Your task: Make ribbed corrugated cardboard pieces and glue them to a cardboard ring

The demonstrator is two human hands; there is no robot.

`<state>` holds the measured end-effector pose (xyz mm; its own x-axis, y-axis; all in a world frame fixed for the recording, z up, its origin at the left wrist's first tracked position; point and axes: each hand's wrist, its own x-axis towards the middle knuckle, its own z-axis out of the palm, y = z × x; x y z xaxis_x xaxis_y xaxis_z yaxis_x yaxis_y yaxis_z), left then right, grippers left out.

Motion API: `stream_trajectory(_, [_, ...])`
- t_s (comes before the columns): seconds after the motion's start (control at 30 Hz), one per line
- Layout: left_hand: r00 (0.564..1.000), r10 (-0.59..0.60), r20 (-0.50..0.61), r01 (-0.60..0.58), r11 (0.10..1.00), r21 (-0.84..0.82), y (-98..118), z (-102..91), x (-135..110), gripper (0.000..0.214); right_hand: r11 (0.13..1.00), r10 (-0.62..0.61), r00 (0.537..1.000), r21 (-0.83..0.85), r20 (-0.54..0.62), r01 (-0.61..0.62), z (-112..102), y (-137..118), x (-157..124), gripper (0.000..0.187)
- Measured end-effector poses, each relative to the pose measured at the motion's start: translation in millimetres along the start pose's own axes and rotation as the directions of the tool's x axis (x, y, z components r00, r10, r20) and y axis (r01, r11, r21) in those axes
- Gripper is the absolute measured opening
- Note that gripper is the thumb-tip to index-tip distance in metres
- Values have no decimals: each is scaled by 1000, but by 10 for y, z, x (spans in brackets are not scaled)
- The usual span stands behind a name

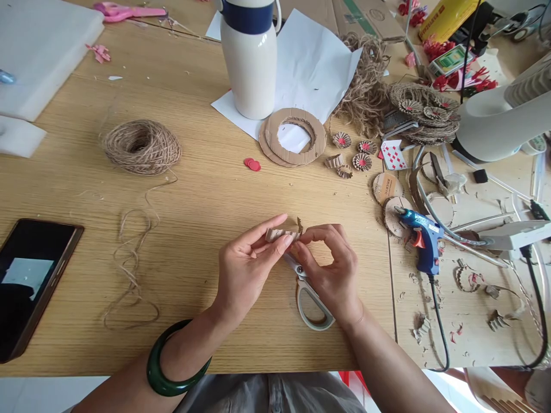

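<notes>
Pinched between the thumb and fingers of my left hand (249, 267) is a small strip of corrugated cardboard (279, 234). At its right end, the thumb and forefinger of my right hand (331, 267) grip the same strip, where a torn bit sticks up. Scissors with white handles (303, 304) lie on the table under my hands, their blades partly hidden. Beyond my hands are red paper discs (252, 164), overlapping cardboard rings (318, 137) and several fluted cardboard rosettes with red centres (362, 162).
A twine ball (142, 146) trails loose string at left, near a phone (37, 281). A white bottle (249, 63) stands on paper at the back. At right, a blue glue gun (424, 235) rests among cardboard discs, cords and scraps. Pink scissors (124, 11) lie far left.
</notes>
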<state>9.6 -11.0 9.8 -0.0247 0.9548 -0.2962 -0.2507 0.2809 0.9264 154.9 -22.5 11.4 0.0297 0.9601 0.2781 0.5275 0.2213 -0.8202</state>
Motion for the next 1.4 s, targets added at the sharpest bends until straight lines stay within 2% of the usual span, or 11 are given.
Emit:
stream_trajectory(0.3, [968, 236, 82, -250, 923, 291, -45, -28, -54, 37, 988, 120, 992, 93, 42, -123, -1, 20, -18, 8])
stream_trajectory(0.37, [902, 409, 139, -426, 789, 443, -62, -37, -56, 37, 991, 103, 994, 85, 34, -105, -2, 25, -15, 9])
stream_trajectory(0.43, [782, 578, 234, -596, 582, 553, -69, -42, -50, 41, 996, 70, 997, 58, 15, -71, -2, 26, -11, 11])
stream_trajectory(0.5, [687, 657, 311, -680, 430, 594, -64, -43, -44, 45, 998, 43, 999, 35, 3, -43, -2, 22, -5, 13])
stream_trajectory(0.53, [676, 663, 322, -686, 406, 603, -58, -41, -44, 44, 999, 36, 999, 33, 4, -36, -2, 17, -2, 13])
stream_trajectory(0.67, [791, 572, 218, -573, 564, 595, -39, -26, -57, 34, 995, 30, 999, 92, 21, -32, -10, -1, 3, 10])
stream_trajectory(0.83, [986, 161, 45, -167, 949, 268, -45, -15, -34, 36, 976, 176, 976, 153, -132, -155, -64, 69, 7, 18])
stream_trajectory(0.97, [999, -40, -4, 40, 999, 20, -17, -16, 23, 38, 969, 223, 959, 144, -177, -199, -117, 136, 48, 10])
stream_trajectory(1.1, [997, -79, -8, 79, 996, -31, 5, -13, 42, 38, 981, 132, 991, 140, 28, -134, -121, 103, 91, 28])
stream_trajectory(1.2, [997, -79, -16, 79, 996, -53, 5, -13, 40, 35, 987, 83, 988, 122, 132, -99, -103, 80, 86, 22])
stream_trajectory(1.4, [996, -38, -83, 28, 993, -113, 40, -23, 79, 24, 907, 317, 941, 253, 119, -337, -81, 151, 66, 12])
